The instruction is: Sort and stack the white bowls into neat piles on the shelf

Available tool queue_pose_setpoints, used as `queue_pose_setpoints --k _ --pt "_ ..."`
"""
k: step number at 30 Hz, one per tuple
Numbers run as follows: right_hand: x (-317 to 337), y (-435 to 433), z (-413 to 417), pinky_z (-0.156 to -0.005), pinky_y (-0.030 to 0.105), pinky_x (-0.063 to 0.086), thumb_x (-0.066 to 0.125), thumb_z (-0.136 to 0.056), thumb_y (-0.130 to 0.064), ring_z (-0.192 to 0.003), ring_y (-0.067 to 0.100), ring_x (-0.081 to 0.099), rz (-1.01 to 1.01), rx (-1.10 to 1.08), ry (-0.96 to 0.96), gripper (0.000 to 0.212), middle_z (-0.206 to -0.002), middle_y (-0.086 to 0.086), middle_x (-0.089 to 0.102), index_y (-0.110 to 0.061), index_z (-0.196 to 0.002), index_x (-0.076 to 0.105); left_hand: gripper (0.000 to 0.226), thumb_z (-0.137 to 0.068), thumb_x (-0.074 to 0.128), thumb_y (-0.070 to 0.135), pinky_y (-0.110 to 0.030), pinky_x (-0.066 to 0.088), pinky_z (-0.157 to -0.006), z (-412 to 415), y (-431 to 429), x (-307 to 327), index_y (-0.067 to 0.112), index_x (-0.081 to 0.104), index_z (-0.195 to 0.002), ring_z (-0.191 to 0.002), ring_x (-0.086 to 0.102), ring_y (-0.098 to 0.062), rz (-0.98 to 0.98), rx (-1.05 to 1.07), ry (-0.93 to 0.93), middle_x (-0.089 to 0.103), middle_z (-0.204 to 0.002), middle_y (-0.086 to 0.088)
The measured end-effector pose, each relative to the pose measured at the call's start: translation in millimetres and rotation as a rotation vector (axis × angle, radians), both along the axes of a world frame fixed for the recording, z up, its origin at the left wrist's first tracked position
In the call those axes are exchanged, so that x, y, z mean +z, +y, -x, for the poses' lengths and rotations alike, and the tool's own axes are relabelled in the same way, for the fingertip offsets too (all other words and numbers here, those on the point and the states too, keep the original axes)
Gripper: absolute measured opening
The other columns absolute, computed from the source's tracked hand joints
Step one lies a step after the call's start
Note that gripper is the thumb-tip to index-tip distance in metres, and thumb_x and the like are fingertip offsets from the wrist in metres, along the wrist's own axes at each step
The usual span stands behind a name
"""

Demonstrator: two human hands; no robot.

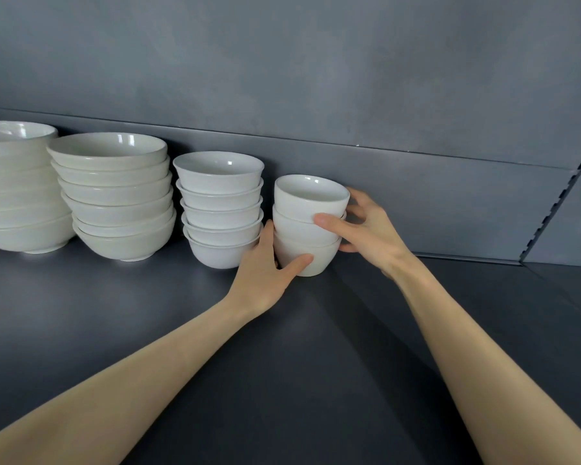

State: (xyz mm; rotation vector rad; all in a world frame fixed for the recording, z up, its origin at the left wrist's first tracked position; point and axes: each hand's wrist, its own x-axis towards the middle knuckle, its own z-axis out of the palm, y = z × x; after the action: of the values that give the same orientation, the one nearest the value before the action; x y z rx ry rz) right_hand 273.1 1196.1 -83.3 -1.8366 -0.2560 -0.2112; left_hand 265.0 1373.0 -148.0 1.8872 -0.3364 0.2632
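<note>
Grey shelf — left hand, right hand round rightmost 3-bowl pile

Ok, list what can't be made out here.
Head view only.
Far-left pile: cut off by the left edge.
Left hand: most fingers hidden behind the small pile.
Right hand: some fingertips hidden behind the same pile.

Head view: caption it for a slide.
Left hand and right hand grip the smallest bowl stack on a grey shelf.
</note>
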Motion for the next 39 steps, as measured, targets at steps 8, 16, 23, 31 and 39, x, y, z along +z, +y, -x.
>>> queue_pose_setpoints --k 8,16,23,31,39 --pt "4.7 -1.1 -0.9 -0.083 0.036 0.058 0.078 -0.077 -0.036 -0.11 0.009 0.06 0.049 0.015 0.02 0.065 -0.118 -0.013 0.061 -0.032 -0.132 0.046 0.082 -0.081 0.07 0.042 -0.042 0.041 -0.109 10.2 0.1 9.9 0.025 0.026 -0.148 -0.13 0.047 -0.014 -0.079 0.022 0.023 0.046 -0.143 0.009" --pt "12.5 -11.9 17.5 -0.097 0.036 0.049 0.074 -0.075 -0.05 -0.126 0.01 0.048 0.248 -0.05 0.035 0.081 -0.137 -0.007 0.051 -0.024 -0.143 0.038 0.052 -0.091 0.063 0.023 -0.03 0.044 -0.099 28.1 6.3 26.3 0.015 0.042 -0.138 -0.118 0.055 -0.019 -0.223 0.064 0.058 0.053 -0.117 0.01" --pt "18.1 -32.5 63.9 -0.102 0.027 0.038 0.068 -0.085 -0.041 -0.13 0.018 0.046 0.49 -0.21 0.053 0.063 -0.142 0.002 0.049 -0.017 -0.139 0.046 0.043 -0.092 0.06 0.027 -0.031 0.045 -0.097 58.0 13.7 36.9 0.01 0.052 -0.13 -0.116 0.055 -0.021 -0.515 0.017 0.017 0.058 -0.126 -0.004" --pt "29.9 -77.0 138.0 -0.096 0.033 0.042 0.068 -0.086 -0.039 -0.11 0.024 0.055 0.697 -0.411 0.115 0.06 -0.127 0.01 0.055 -0.018 -0.138 0.047 0.053 -0.093 0.058 0.038 -0.034 0.038 -0.103 88.1 -18.4 74.3 0.015 0.045 -0.139 -0.127 0.047 -0.024 -0.738 -0.083 -0.137 0.05 -0.141 -0.004" --pt "71.8 -153.5 208.8 -0.106 0.043 0.038 0.065 -0.087 -0.037 -0.132 0.032 0.041 0.895 -0.649 0.099 0.062 -0.146 0.006 0.043 -0.021 -0.142 0.042 0.055 -0.094 0.053 0.042 -0.037 0.03 -0.107 121.5 -107.4 131.8 0.019 0.039 -0.142 -0.133 0.037 -0.025 -0.902 -0.169 -0.466 0.045 -0.142 -0.002"
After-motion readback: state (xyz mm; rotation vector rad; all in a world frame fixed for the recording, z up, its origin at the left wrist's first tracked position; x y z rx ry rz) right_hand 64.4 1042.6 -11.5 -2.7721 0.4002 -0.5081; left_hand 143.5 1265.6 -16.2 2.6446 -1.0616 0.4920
